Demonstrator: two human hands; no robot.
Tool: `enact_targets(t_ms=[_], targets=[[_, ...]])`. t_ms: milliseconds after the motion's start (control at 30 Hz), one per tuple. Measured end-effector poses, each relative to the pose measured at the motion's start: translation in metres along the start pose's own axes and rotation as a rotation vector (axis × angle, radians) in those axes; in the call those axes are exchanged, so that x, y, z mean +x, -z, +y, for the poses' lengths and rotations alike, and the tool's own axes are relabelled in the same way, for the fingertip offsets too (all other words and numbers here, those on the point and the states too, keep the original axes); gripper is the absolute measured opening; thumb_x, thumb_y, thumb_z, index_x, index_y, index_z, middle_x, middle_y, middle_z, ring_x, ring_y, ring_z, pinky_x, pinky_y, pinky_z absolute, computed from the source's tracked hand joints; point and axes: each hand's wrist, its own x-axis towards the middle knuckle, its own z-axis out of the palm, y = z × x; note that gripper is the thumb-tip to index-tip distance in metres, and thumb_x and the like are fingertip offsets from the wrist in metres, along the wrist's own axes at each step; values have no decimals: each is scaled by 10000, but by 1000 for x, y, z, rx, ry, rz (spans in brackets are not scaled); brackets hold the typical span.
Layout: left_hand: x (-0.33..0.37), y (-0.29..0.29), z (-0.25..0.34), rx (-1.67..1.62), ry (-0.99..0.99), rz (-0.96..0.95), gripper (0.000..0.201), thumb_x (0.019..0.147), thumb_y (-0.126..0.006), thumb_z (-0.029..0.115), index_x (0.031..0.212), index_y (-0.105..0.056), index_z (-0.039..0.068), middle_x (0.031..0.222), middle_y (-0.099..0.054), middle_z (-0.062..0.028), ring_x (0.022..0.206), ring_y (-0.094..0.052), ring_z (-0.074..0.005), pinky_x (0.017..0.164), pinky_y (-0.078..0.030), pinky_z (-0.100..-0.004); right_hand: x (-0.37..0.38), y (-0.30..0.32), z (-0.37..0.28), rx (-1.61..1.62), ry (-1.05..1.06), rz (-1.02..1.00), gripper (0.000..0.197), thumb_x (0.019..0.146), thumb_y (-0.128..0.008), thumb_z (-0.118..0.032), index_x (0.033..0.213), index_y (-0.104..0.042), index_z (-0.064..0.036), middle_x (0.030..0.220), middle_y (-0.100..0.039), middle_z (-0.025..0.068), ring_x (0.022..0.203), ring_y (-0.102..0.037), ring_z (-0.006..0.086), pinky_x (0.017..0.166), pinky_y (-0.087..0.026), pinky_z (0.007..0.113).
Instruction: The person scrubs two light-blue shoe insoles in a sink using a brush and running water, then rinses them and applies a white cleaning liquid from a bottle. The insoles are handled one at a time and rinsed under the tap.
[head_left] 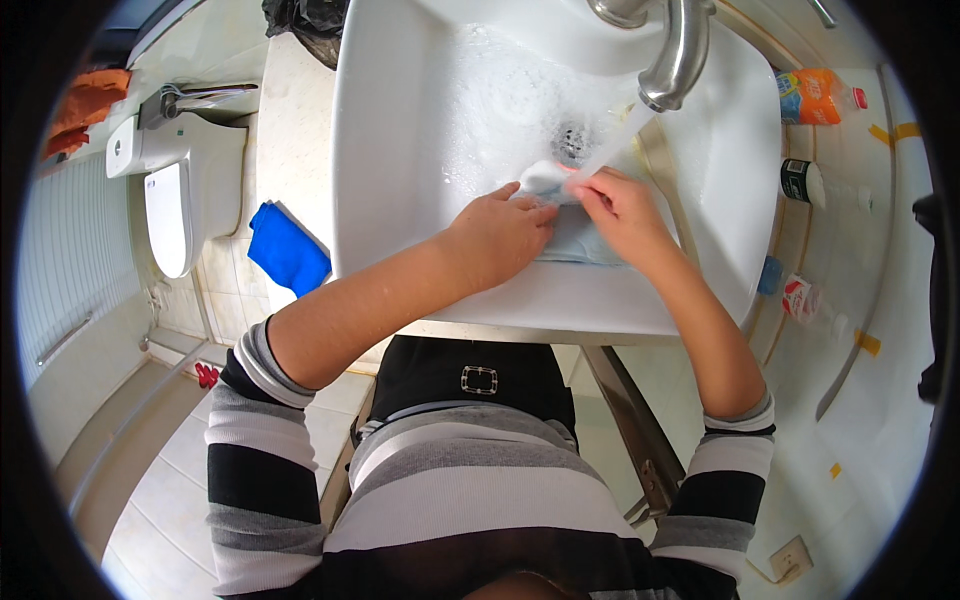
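A wet light-blue cloth lies in the white sink, with a bunched white part near the drain. My left hand is closed on its left side, fingertips pressed together at the fabric. Fingers pinched, my right hand grips the cloth near the white part, where a bit of pink shows. Water from the metal faucet runs down right by my right fingertips. White suds spread around the metal drain.
A pale curved strip runs along the basin's right side. Bottles stand on the right ledge, among them an orange one and a dark-labelled one. A blue cloth hangs at the counter's left edge; a black bag sits behind. The toilet is farther left.
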Motion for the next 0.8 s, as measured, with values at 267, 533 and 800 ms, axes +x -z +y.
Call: enact_targets(t_ms=[267, 533, 800], targets=[[23, 5, -3, -174, 181, 120, 222, 842, -593, 117, 1060, -614, 84, 1065, -601, -29, 1014, -564, -226, 879, -493, -337, 14, -14, 2, 463, -163, 20, 180, 905, -529, -99, 961, -645, 27, 790, -660, 79, 702, -586, 128, 639, -462, 275], [39, 5, 6, -256, 261, 202, 164, 857, -590, 126, 1009, -631, 81, 1029, -613, -47, 967, -580, -236, 816, -511, -341, -11, 9, 2, 172, -86, 93, 146, 896, -529, -67, 966, -643, -7, 841, -644, 93, 701, -597, 149, 641, -481, 274], [50, 44, 6, -1508, 684, 159, 168, 921, -549, 197, 910, -607, 39, 729, -572, -22, 683, -569, -140, 661, -471, -273, -4, 46, -42, 213, -77, 365, 216, 948, -526, -183, 1005, -637, -6, 874, -631, 67, 692, -582, 132, 585, -468, 254]])
